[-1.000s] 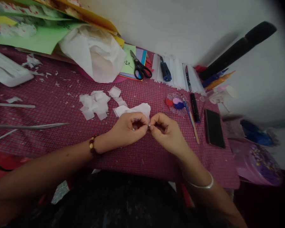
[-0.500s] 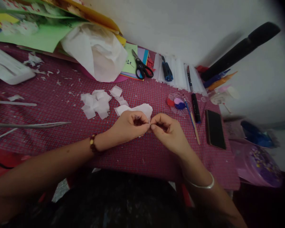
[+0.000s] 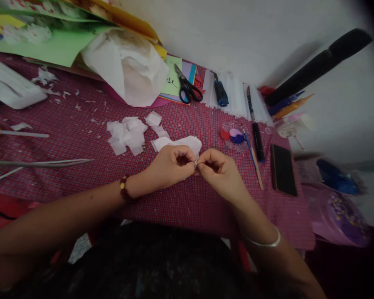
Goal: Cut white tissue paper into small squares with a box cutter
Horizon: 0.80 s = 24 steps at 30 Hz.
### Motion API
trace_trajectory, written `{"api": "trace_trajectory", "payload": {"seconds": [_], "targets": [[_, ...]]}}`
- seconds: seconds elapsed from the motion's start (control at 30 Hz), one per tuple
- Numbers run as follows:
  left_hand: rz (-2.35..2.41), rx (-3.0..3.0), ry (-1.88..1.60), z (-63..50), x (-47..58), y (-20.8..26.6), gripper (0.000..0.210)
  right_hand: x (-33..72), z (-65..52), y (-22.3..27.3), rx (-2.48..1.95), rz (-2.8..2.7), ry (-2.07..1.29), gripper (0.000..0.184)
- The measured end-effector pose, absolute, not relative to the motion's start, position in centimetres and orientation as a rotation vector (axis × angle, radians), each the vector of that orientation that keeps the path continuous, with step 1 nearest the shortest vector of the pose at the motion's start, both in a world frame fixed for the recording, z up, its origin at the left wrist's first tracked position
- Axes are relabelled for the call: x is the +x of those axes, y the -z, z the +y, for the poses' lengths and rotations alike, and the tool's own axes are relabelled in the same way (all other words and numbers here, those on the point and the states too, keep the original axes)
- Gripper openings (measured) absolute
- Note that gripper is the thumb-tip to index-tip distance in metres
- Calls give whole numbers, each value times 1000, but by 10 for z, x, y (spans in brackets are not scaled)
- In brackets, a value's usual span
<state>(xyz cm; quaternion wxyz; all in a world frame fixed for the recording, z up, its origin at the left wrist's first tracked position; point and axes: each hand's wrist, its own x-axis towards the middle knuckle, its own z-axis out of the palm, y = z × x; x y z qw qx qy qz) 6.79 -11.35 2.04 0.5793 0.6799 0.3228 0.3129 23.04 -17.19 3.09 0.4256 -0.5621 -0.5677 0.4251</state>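
My left hand (image 3: 174, 166) and my right hand (image 3: 221, 172) meet over the front middle of the table, thumbs and forefingers pinched together. Between the fingertips shows a tiny whitish piece (image 3: 196, 164), apparently twisted paper, mostly hidden by the fingers. Just behind my left hand lies a larger white paper piece (image 3: 193, 143), partly covered by that hand. A loose pile of small white paper squares (image 3: 127, 135) rests farther left, with a few more squares (image 3: 154, 119) beside it.
Scissors (image 3: 185, 87) lie on coloured paper at the back. A paint palette (image 3: 236, 135), a paintbrush (image 3: 253, 155), a black marker (image 3: 258, 141) and a phone (image 3: 283, 170) are on the right. White crumpled sheeting (image 3: 127, 70) stands back left. The tablecloth (image 3: 174, 207) is red checked.
Slightly more of the whitish piece shows between my fingertips. Both hands stay in nearly the same place, still pinched together.
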Motion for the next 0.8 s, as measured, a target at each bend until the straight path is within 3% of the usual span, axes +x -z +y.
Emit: {"api": "trace_trajectory", "payload": {"seconds": [0.8], "targets": [[626, 2016, -1002, -114, 66, -12, 11, 229, -172, -33, -1447, -1432, -1096, 7]]}}
